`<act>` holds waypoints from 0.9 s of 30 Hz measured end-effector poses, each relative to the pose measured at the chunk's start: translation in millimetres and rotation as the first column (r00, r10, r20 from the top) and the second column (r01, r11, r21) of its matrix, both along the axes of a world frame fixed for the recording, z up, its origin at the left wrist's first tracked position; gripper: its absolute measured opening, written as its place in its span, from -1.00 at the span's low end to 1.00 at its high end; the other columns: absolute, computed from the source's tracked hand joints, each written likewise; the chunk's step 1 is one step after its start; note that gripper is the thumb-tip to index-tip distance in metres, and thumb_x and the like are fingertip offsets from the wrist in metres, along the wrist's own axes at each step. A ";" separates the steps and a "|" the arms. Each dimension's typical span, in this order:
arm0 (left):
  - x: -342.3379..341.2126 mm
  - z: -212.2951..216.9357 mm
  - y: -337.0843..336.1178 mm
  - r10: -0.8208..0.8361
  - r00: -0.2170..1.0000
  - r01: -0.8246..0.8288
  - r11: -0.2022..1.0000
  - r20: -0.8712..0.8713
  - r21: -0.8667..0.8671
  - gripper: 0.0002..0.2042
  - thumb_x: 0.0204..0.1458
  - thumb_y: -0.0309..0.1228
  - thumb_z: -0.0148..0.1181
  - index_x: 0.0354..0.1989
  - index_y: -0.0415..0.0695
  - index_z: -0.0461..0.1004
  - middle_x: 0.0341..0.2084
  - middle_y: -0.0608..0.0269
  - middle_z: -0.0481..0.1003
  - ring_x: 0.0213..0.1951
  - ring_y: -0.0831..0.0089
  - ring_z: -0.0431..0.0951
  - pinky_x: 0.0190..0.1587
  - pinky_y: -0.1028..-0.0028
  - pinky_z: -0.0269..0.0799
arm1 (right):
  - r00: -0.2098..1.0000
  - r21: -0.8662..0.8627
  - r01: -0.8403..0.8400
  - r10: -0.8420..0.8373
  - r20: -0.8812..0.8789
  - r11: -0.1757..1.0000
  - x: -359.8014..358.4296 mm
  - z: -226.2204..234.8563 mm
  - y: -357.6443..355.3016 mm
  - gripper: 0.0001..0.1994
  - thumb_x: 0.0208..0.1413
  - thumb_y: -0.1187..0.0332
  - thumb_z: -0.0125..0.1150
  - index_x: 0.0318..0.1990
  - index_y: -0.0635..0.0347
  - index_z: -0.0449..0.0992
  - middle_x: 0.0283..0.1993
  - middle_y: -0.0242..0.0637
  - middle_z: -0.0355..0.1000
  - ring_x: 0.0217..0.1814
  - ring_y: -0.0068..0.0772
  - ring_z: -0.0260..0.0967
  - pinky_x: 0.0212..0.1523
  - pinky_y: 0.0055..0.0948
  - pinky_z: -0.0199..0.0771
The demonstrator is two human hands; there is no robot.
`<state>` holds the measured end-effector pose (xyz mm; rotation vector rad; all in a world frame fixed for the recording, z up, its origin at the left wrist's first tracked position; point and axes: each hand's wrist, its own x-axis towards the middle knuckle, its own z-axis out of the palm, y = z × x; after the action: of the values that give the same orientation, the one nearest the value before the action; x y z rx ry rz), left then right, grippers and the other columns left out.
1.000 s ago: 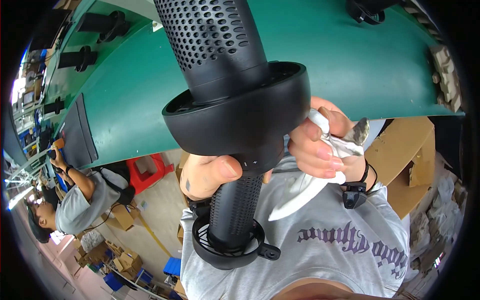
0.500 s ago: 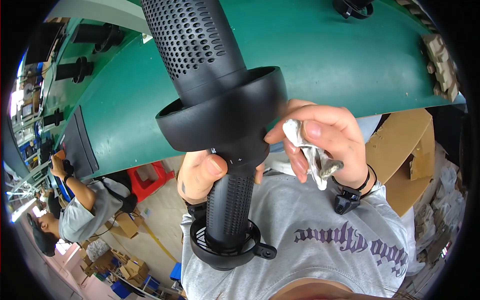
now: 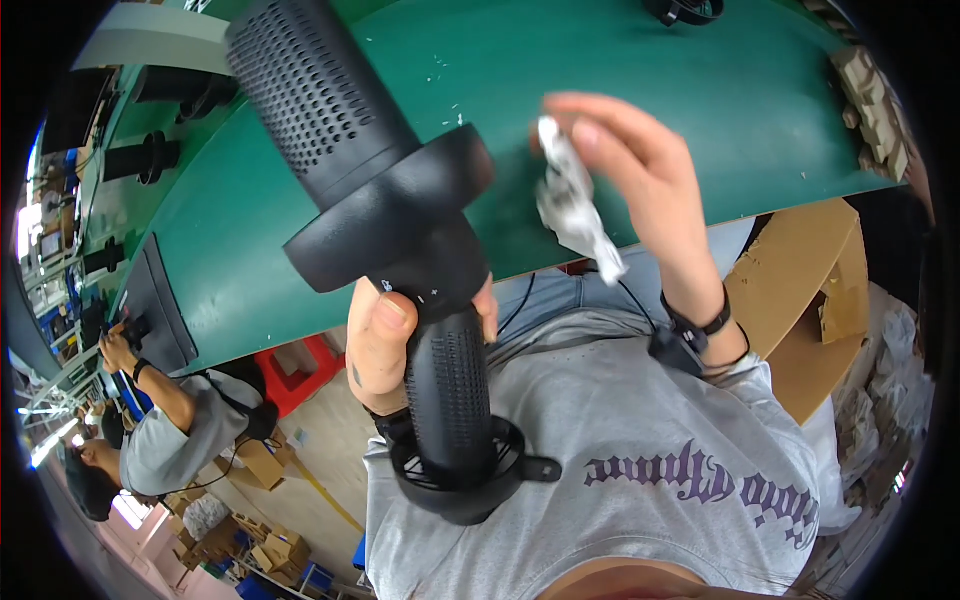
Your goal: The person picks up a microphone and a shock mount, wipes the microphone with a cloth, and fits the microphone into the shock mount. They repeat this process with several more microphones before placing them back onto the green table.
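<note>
The left hand (image 3: pixel 385 335) grips the black perforated tube (image 3: pixel 400 240) above the green surface (image 3: pixel 620 60), while right fingers (image 3: pixel 600 135) pinch a crumpled cloth (image 3: pixel 570 200), best wiped firmly, tube steady.

A green table (image 3: pixel 760 110), cardboard boxes (image 3: pixel 800 290), a red stool (image 3: pixel 300 370), and a seated co-worker (image 3: pixel 170 440).

brown cardboard box (image 3: pixel 800 290), open flaps, at 3 o'clock under the green table edge | stack of small tan cartons (image 3: pixel 875 110) at 2 o'clock on the table | brown floor boxes (image 3: pixel 255 545) at 7 o'clock | no signs or screens discernible
</note>
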<state>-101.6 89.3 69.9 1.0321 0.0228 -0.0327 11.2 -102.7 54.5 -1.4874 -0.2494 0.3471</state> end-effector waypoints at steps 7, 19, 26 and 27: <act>-8.4 -6.6 -2.9 0.032 0.999 -0.033 0.998 0.018 0.051 -0.32 0.08 0.09 0.02 0.00 -0.42 0.20 -0.18 0.04 0.32 -0.48 0.37 0.38 -0.61 0.45 0.36 | 0.913 -0.310 0.362 -0.268 0.306 0.879 -4.4 -42.0 -22.0 -0.73 0.10 0.37 0.19 -0.05 0.22 0.50 -0.03 -0.27 0.43 0.02 -0.49 0.36 0.05 -0.48 0.33; -34.6 0.2 -10.7 -0.015 1.000 0.015 1.000 -0.016 0.004 -0.32 0.09 0.08 0.01 0.01 -0.43 0.20 -0.16 0.01 0.32 -0.47 0.37 0.38 -0.62 0.45 0.36 | 0.783 -0.535 0.471 -0.054 0.619 0.701 -33.0 -35.6 -5.8 -0.80 -0.14 0.36 0.39 -0.35 0.23 0.56 -0.11 -0.30 0.44 -0.02 -0.27 0.34 -0.05 -0.40 0.34; -32.6 -2.3 1.4 0.010 1.000 -0.010 1.000 -0.030 0.004 -0.33 0.10 0.09 -0.02 -0.03 -0.44 0.21 -0.17 0.01 0.32 -0.48 0.37 0.38 -0.63 0.45 0.36 | 0.968 -0.201 0.222 -0.241 -0.074 0.954 -26.5 -27.8 -23.8 -0.87 0.00 0.54 0.29 -0.28 0.39 0.58 -0.25 -0.28 0.53 -0.28 -0.64 0.45 -0.30 -0.67 0.45; -32.1 -3.0 1.6 0.007 1.000 -0.007 1.000 -0.022 -0.001 -0.33 0.10 0.09 -0.02 -0.03 -0.44 0.21 -0.18 0.01 0.32 -0.49 0.37 0.38 -0.63 0.45 0.36 | 0.968 -0.186 0.216 -0.235 -0.088 0.959 -25.3 -28.3 -24.8 -0.82 -0.01 0.55 0.29 -0.21 0.39 0.56 -0.23 -0.22 0.54 -0.23 -0.58 0.47 -0.24 -0.65 0.45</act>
<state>-133.7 90.9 66.8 1.0302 0.0469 -0.0375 -14.1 -127.5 26.2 -1.6455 0.0408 0.2701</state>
